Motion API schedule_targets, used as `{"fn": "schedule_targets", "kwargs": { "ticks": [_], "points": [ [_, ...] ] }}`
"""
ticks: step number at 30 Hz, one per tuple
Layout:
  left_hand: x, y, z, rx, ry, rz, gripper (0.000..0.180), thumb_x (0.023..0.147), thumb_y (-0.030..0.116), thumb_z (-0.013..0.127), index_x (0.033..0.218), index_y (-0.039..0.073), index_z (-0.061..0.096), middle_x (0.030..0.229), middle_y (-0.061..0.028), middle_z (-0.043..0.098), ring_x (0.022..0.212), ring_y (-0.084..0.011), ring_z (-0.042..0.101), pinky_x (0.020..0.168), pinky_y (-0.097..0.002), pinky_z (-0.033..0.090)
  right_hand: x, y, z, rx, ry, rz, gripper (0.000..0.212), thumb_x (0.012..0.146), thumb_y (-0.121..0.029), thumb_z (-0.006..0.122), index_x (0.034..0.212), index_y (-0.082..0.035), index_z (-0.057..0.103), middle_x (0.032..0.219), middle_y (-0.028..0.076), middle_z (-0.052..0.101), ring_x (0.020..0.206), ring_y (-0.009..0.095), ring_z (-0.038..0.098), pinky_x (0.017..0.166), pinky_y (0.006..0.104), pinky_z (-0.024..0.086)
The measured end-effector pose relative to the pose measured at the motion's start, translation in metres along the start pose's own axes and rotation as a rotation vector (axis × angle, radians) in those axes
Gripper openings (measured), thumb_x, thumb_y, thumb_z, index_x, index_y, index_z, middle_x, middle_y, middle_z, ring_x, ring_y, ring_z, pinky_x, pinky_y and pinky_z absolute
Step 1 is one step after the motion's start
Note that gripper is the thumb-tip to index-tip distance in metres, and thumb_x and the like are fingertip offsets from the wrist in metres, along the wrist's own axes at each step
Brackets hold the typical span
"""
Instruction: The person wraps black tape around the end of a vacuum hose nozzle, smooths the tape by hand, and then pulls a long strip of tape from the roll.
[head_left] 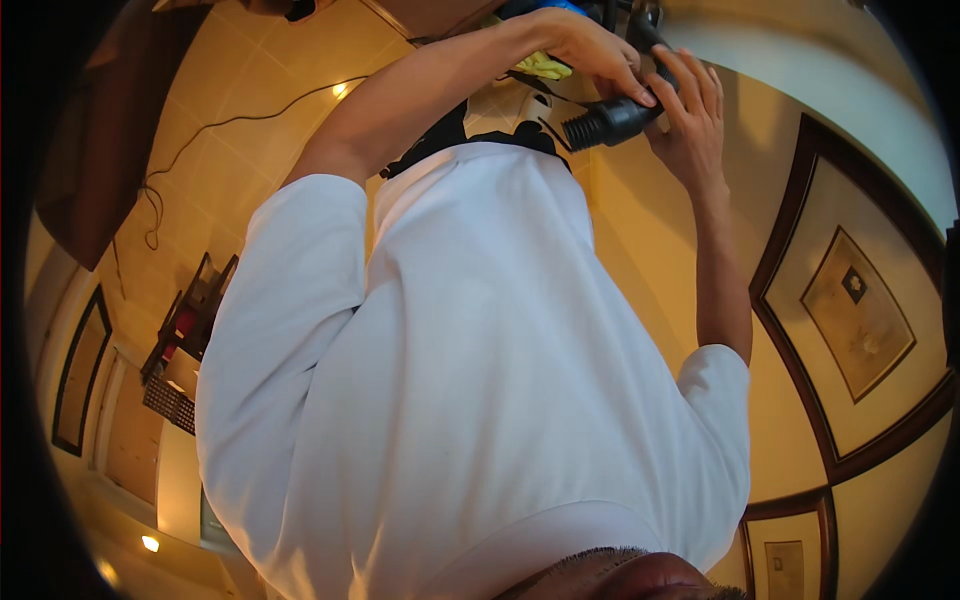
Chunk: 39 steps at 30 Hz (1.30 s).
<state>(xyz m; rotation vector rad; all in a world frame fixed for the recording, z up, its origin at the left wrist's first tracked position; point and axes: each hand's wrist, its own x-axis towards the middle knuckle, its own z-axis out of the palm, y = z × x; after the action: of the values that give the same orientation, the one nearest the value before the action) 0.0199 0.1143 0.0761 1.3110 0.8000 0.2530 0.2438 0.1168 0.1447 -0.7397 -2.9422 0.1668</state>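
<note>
A black tube fitting with a ribbed end (pixel 610 122), like the cuff of a vacuum hose, is held in front of my body near the top of the view. My left hand (pixel 600 55) comes from the left, its thumb and fingers closed on the upper side of the fitting. Around its right side is my right hand (pixel 690 118), fingers bent over it and pointing up. A dark curved tube (pixel 645 28) rises behind the hands, and I cannot tell whether it joins the fitting. Beside my left wrist lies a bright yellow cloth-like thing (pixel 542 66), partly hidden.
A thin dark cord (pixel 225 122) runs loosely over the tiled floor (pixel 255 75). Framed pictures (pixel 865 310) hang on the wall at the right. Dark furniture (pixel 120 130) stands at the left, with a dark rack (pixel 185 320) below it. Something blue (pixel 550 6) shows at the top edge.
</note>
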Motion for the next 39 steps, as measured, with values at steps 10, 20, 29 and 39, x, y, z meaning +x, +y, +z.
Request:
{"fn": "schedule_targets", "kwargs": {
  "ticks": [10, 20, 29, 39],
  "points": [
    [-0.038, -0.035, -0.009, -0.205, 0.3, 0.436, 0.03, 0.104, 0.018, 0.053, 0.114, -0.004, 0.071, 0.113, -0.0103, 0.073, 0.107, -0.0198, 0.066, 0.096, -0.0345, 0.053, -0.021, 0.006, 0.028, 0.79, -0.047, 0.57, 0.028, 0.091, -0.01, 0.07, 0.117, -0.005, 0.059, 0.085, 0.005, 0.066, 0.076, 0.013, 0.063, 0.073, 0.0296, 0.05],
    [-0.022, -0.029, 0.047, 0.119, 0.986, 0.297, 0.033, 0.091, 0.032, 0.077, 0.115, 0.009, 0.076, 0.106, -0.0075, 0.077, 0.092, -0.0208, 0.07, 0.082, -0.0343, 0.054, -0.013, -0.008, 0.039, 1.172, 0.164, 0.665, 0.027, 0.107, -0.026, 0.06, 0.123, -0.004, 0.058, 0.082, -0.002, 0.057, 0.068, 0.008, 0.053, 0.064, 0.0243, 0.043],
    [-0.014, -0.037, 0.047, 0.091, 1.112, 0.291, 0.025, 0.087, 0.03, 0.081, 0.102, 0.01, 0.079, 0.093, -0.0095, 0.077, 0.078, -0.0258, 0.067, 0.073, -0.0357, 0.051, 0.004, 0.011, 0.02, 1.286, 0.037, 0.63, 0.03, 0.107, -0.029, 0.058, 0.123, -0.004, 0.062, 0.076, 0.0, 0.056, 0.064, 0.008, 0.052, 0.06, 0.0234, 0.04],
    [-0.032, -0.06, 0.006, 0.204, 1.108, 0.375, 0.01, 0.084, 0.015, 0.078, 0.088, 0.006, 0.078, 0.088, -0.0121, 0.074, 0.087, -0.0285, 0.066, 0.077, -0.0401, 0.051, -0.025, 0.002, -0.001, 2.238, -0.381, 0.71, 0.049, 0.106, -0.048, 0.055, 0.133, -0.007, 0.049, 0.072, 0.002, 0.054, 0.047, 0.006, 0.044, 0.043, 0.021, 0.038]
  ]
}}
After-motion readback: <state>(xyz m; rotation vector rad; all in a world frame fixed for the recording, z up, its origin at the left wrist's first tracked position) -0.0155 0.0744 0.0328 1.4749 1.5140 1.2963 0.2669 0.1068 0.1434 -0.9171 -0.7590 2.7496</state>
